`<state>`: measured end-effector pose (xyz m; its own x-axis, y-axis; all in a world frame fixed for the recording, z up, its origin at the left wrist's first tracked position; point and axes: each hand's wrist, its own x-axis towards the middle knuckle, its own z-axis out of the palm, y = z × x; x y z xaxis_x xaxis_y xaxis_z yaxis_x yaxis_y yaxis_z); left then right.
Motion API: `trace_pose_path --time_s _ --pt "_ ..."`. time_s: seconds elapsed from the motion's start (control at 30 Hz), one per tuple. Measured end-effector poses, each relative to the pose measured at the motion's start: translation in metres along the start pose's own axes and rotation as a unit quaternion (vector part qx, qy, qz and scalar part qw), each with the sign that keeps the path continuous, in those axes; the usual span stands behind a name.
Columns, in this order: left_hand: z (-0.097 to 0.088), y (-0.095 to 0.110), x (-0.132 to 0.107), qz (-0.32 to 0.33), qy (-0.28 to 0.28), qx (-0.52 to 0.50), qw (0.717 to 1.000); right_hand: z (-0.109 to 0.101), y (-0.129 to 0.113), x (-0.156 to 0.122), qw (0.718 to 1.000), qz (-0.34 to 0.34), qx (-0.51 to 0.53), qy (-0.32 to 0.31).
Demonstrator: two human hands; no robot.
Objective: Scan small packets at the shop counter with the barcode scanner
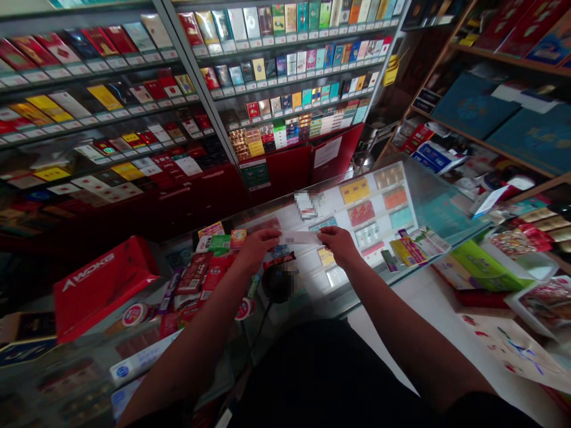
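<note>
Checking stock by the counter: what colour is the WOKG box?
The WOKG box is red with white lettering, best seen in the head view.

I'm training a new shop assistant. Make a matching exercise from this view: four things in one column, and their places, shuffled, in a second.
Things:
1. Barcoded white slip
2. Red WOKG carton
3. Cigarette packs
4. Lime-green box

Places:
A. On the shelves behind the glass counter
B. On that counter, at its left
C. At the right, past the counter's end
D. Between the left hand and right hand

Pairs: 1-D; 2-B; 3-A; 4-C
</note>
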<state>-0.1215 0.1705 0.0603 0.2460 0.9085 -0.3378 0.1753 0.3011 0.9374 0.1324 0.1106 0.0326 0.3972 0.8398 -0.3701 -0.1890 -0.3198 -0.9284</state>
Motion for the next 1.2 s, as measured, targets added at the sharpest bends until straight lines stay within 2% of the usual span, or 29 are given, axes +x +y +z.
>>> trace_pose_path --time_s 0.3,0.53,0.7,1.0,1.2 --pt "0.022 0.011 0.014 0.028 -0.054 -0.011 0.998 -0.026 0.002 -0.017 0.999 0.006 0.004 0.036" --pt "0.031 0.012 0.020 0.029 -0.081 0.003 0.996 -0.035 0.012 -0.028 0.998 -0.004 0.013 0.059" --pt "0.029 0.010 0.020 0.046 -0.085 0.014 0.995 -0.035 0.020 -0.035 0.998 0.002 0.012 0.066" --pt "0.021 -0.002 0.026 0.035 -0.104 0.046 0.993 -0.032 0.027 -0.049 0.998 -0.015 -0.015 0.057" --pt "0.009 -0.018 0.034 0.094 -0.115 0.148 0.978 -0.031 0.042 -0.050 0.997 -0.036 -0.021 0.058"
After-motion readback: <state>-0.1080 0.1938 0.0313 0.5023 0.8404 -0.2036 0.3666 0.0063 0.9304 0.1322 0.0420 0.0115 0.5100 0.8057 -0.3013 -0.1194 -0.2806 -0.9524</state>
